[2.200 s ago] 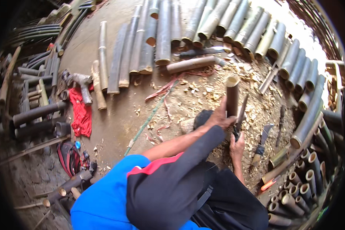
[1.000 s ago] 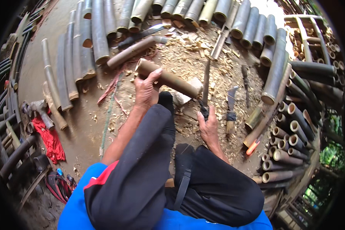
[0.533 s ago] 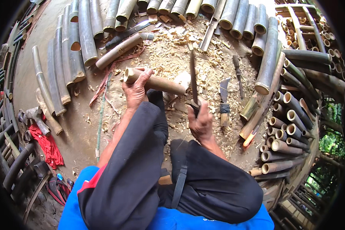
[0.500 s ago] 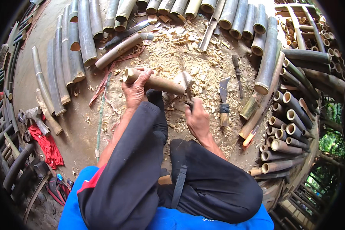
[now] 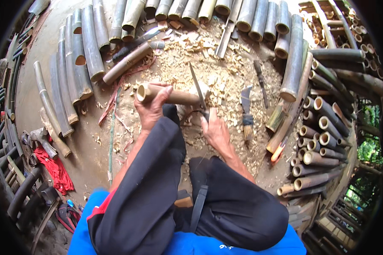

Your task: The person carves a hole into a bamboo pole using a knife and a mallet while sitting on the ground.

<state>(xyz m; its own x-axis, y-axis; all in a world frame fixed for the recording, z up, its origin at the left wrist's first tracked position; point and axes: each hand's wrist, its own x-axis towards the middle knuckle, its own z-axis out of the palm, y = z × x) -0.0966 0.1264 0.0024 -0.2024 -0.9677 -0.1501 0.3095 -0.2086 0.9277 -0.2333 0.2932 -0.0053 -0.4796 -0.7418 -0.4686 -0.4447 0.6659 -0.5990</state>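
A short bamboo section [image 5: 168,96] is gripped by the left hand [image 5: 151,109] near its open end, lying approx. horizontal just above the knee, at about 11 o'clock from frame centre. Fingers [image 5: 159,94] are wrapped over the top of the tube & pressed together; thumb can't be made out. The section's far end is met by a long blade [image 5: 197,87], which is raised steeply, tip toward 12 o'clock. The blade's handle is clenched in the right hand [image 5: 215,131], fingers curled tight round it, knuckles up, just right of the left hand at approx. 1 o'clock from centre.

Both hands are set over a bed of pale wood chips [image 5: 225,80]. A second chopper w/ a wrapped handle [image 5: 246,114] is laid on the chips just right of the right hand, at 2 o'clock. A thin dark tool [image 5: 260,80] is lying beyond it.

Cut bamboo tubes are stacked w/ ends showing at 3 o'clock [image 5: 315,144], and long split culms [image 5: 72,72] are laid out at 10 o'clock. A red cloth [image 5: 53,168] is bunched at 8 o'clock beside a hammer [image 5: 38,138]. Dark trousers [image 5: 157,199] fill the lower frame.
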